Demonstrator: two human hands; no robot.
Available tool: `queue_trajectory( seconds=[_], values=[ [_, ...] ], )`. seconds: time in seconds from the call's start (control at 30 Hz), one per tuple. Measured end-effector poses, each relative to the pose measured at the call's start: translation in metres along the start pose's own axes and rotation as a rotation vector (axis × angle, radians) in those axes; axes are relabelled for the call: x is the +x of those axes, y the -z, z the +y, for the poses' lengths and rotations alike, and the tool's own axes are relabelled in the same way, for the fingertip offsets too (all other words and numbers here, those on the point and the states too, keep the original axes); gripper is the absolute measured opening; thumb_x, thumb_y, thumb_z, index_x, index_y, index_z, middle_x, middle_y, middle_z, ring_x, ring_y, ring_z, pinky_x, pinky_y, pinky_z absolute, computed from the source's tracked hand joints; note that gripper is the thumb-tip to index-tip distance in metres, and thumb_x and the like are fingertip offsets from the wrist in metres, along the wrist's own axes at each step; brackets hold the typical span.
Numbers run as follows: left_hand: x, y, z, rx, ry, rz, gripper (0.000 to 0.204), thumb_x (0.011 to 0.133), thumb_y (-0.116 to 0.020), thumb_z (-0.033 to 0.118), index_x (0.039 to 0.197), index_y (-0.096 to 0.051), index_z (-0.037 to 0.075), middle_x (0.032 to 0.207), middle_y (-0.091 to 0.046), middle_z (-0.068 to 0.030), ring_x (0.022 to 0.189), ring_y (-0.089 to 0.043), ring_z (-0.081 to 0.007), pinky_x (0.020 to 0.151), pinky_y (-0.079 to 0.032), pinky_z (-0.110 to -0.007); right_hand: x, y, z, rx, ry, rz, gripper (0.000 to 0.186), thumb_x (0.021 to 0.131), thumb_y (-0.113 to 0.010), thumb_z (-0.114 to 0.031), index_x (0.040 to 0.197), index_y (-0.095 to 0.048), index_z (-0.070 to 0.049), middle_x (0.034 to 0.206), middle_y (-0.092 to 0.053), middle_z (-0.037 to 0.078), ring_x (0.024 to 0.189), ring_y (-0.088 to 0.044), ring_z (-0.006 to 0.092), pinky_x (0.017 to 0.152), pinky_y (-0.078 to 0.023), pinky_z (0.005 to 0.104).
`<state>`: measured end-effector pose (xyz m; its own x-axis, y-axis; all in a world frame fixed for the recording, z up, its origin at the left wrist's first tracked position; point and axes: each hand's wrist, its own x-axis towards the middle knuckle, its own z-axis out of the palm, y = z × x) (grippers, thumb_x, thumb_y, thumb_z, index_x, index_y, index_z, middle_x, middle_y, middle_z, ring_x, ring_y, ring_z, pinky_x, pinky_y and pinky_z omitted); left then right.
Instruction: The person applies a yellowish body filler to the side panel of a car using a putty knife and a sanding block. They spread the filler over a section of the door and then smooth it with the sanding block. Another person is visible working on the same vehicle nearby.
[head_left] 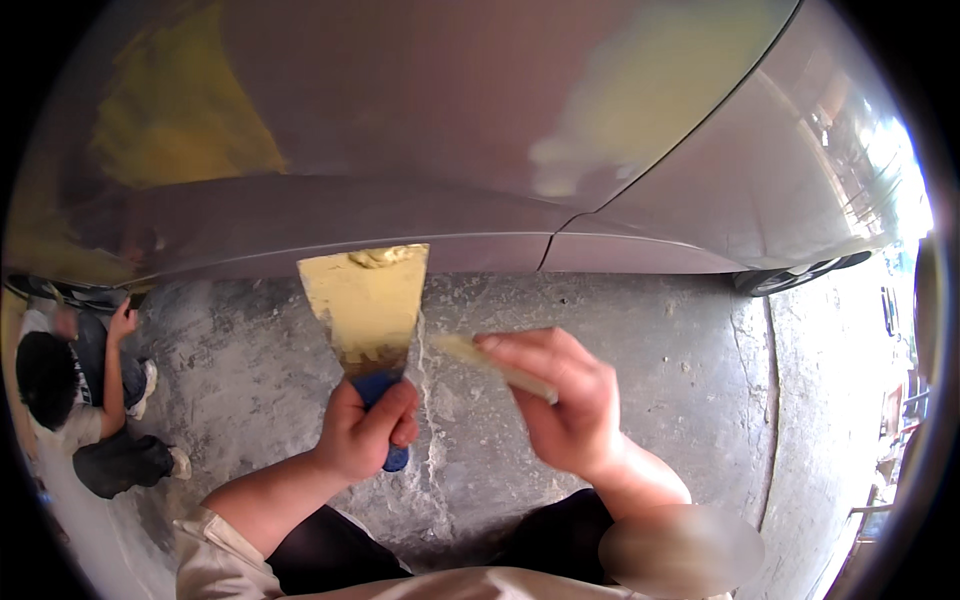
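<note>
My left hand (352, 438) is closed round the blue handle of a putty knife (362, 325). Its wide blade points at the car and is coated with pale yellow filler, with a thicker lump (385, 257) along the far edge. Pinched in my right hand (580, 410) is a thin, flat spreader (530, 384), its far end smeared by motion and yellowish. The spreader is to the right of the putty knife, apart from it. Beyond both hands stands the mauve car body (400, 100), bearing a yellow filler patch (190, 110) at left and a paler one (640, 100) at right.
Rough grey concrete floor (660, 370) lies beneath my hands. A panel gap runs down the car's right part, and a wheel (800, 275) shows beyond it. Another person (90, 390) crouches by the car at far left. Clutter (890, 440) lines the far right.
</note>
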<state>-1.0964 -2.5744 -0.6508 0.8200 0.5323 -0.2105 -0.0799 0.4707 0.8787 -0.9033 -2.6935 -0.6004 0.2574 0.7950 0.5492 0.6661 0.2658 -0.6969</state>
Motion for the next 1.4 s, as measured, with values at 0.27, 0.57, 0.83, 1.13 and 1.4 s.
queue_trajectory(
  seconds=[0.27, 0.57, 0.83, 1.13, 1.4],
  values=[
    [0.003, -0.012, -0.007, 0.085, -0.007, -0.058, 0.021, 0.097, -0.052, 0.014, 0.079, -0.05, 0.003, 0.065, -0.05, -0.0018, 0.054, -0.045, -0.0079, 0.051, -0.039, -0.026, -0.015, 0.033, 0.009, 0.655, -0.439, 0.374, 0.025, 0.09, -0.057, 0.003, 0.115, -0.059, 0.003, 0.109, -0.064, 0.01, 0.101, -0.059, 0.0146, 0.089, -0.045, 0.0294],
    [-0.006, -0.009, -0.004, 0.092, -0.095, -0.077, 0.026, 0.097, -0.053, 0.019, 0.076, -0.049, 0.003, 0.067, -0.051, -0.0041, 0.05, -0.045, -0.0104, 0.048, -0.039, -0.028, 0.085, 0.125, -0.053, -1.025, 0.599, 0.578, 0.029, 0.084, -0.052, 0.004, 0.109, -0.064, 0.003, 0.112, -0.064, 0.019, 0.107, -0.06, 0.0335, 0.094, -0.047, 0.0393],
    [-0.008, -0.011, -0.002, 0.034, -0.055, -0.107, 0.02, 0.097, -0.051, 0.013, 0.079, -0.05, 0.002, 0.07, -0.052, -0.004, 0.054, -0.046, -0.0091, 0.05, -0.04, -0.027, 0.143, 0.104, -0.058, -1.174, 0.708, 0.567, 0.044, 0.067, -0.057, 0.004, 0.106, -0.071, -0.009, 0.11, -0.065, 0.009, 0.101, -0.059, 0.0275, 0.09, -0.045, 0.0373],
    [-0.012, -0.002, -0.002, 0.077, -0.023, -0.036, 0.021, 0.096, -0.053, 0.015, 0.079, -0.05, 0.002, 0.068, -0.052, -0.0042, 0.051, -0.046, -0.0105, 0.049, -0.04, -0.028, 0.153, 0.081, -0.031, -1.14, 0.669, 0.602, 0.047, 0.063, -0.056, 0.005, 0.106, -0.071, -0.009, 0.109, -0.065, 0.007, 0.099, -0.059, 0.0249, 0.089, -0.047, 0.0351],
    [-0.012, 0.003, -0.003, 0.016, 0.006, -0.013, 0.019, 0.096, -0.052, 0.012, 0.081, -0.051, 0.002, 0.068, -0.053, -0.0042, 0.052, -0.047, -0.0095, 0.05, -0.04, -0.027, 0.111, 0.043, 0.013, -1.212, 0.568, 0.568, 0.034, 0.075, -0.058, -0.017, 0.106, -0.071, -0.013, 0.113, -0.063, 0.004, 0.1, -0.058, 0.0233, 0.087, -0.044, 0.0377]
  ],
)
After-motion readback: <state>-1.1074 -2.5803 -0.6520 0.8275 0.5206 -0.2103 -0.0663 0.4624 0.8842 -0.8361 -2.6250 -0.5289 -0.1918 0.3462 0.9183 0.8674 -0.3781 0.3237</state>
